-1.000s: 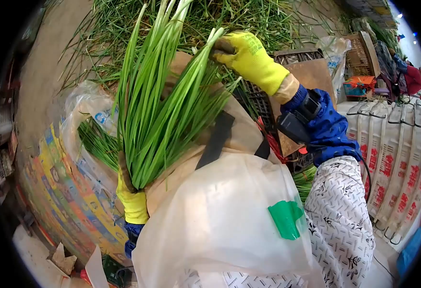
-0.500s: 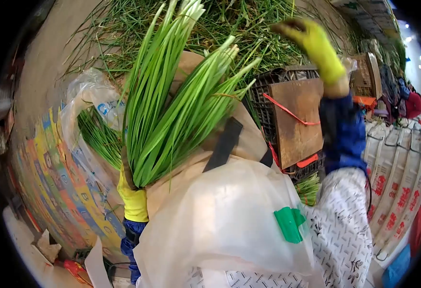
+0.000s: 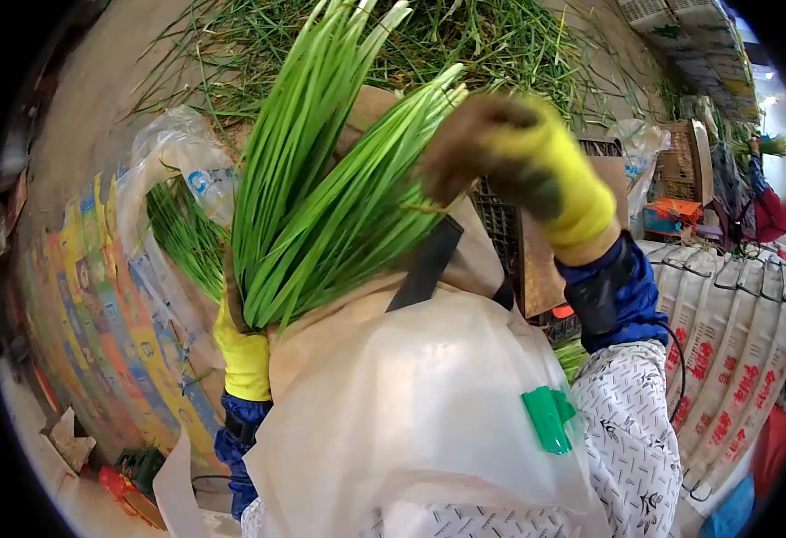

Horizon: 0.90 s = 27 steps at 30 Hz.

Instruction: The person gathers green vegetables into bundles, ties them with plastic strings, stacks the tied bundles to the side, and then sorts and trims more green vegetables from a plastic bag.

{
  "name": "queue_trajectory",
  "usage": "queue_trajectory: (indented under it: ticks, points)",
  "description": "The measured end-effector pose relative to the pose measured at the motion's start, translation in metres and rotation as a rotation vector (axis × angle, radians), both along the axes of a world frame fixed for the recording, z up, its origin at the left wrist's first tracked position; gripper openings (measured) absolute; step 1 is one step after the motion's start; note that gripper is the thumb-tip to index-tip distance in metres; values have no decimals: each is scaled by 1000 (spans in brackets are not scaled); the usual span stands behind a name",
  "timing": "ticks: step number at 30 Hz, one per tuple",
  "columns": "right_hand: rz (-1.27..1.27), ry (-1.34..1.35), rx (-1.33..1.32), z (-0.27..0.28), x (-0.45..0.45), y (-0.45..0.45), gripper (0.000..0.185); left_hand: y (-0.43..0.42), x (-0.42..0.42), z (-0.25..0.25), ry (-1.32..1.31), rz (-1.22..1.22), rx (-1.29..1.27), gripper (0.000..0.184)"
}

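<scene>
Since half a second ago, the right hand (image 3: 523,166) has swung back from out over the crates to the right edge of the bunch of greens (image 3: 334,193), its knuckles turned towards the pale stalk ends. The bunch stands in front of the person, above the lap, fanned into two parts, with green leaves low and whitish stalks at the top. The left hand (image 3: 245,345), in a yellow glove, is closed around the lower leaf ends, with a dark finger lying along the side. The right glove, yellow with brown, dirty fingers, is bent and blurred; whether its fingers pinch anything, or touch the stalks, I cannot tell.

Just left of the bunch, a smaller bunch (image 3: 182,238) lies by a clear plastic bag (image 3: 173,139). Under the greens, the lap has a tan cloth with a black strap (image 3: 427,264), then a see-through plastic sheet (image 3: 411,386) bearing green tape (image 3: 550,420). Loose leaves (image 3: 500,45) are heaped on the floor beyond. Near the right forearm stand a black crate (image 3: 498,215) and a brown board (image 3: 541,260). Farther right are a white sack (image 3: 725,350) with red print and, behind it, another person (image 3: 768,215) in red.
</scene>
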State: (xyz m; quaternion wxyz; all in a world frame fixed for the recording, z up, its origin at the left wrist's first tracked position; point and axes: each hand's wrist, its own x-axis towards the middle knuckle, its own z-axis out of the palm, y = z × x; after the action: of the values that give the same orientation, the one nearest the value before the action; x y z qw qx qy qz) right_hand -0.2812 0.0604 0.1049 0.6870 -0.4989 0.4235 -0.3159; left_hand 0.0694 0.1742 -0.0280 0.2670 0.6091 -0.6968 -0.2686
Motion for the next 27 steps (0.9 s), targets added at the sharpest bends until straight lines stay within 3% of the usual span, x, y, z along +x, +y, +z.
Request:
queue_trajectory:
  ticks: [1,2,5,6,8,9,11,13,15,18,19,20,22,24,25,27]
  points:
    - [37,-314,-96,-10,-21,-5,35,0,-1,0,9,3,16,82]
    - [-189,-297,-303,-25,-49,-15,35,1,1,0,17,4,33,84]
    - [-267,-210,-535,-3,-106,-58,31,0,2,-5,22,-17,-39,87]
    - [-99,499,-926,-19,-119,-60,33,0,4,-5,23,-24,-38,86]
    - [126,1361,-802,-41,-100,-51,49,5,10,-10,72,-26,-16,83]
    - [140,1439,-351,-49,-66,-41,62,7,14,-19,122,-22,-1,81]
    - [-111,834,-179,-99,-59,-32,65,7,11,-22,194,-1,11,78]
    - [-240,612,-221,-126,-48,-36,54,5,3,-10,230,11,12,75]
    - [-194,463,-43,-111,-34,-45,33,1,6,-5,258,105,84,75]
    - [-273,109,-47,-81,-23,-46,28,7,16,-22,299,162,-13,76]
    - [-174,477,-90,-83,-33,-55,26,10,20,-25,200,140,-27,77]
    - [9,719,-342,-88,-37,-57,26,12,22,-28,102,117,-43,78]
    - [216,1008,-565,-91,-44,-52,39,9,18,-25,28,77,-115,82]
    - [310,1099,-764,-102,-36,-46,53,7,12,-20,117,91,-46,82]
    - [162,1069,-405,-87,-13,-42,53,7,12,-18,160,93,-10,83]
    - [151,1000,-437,-93,1,-39,40,10,19,-23,208,123,96,83]
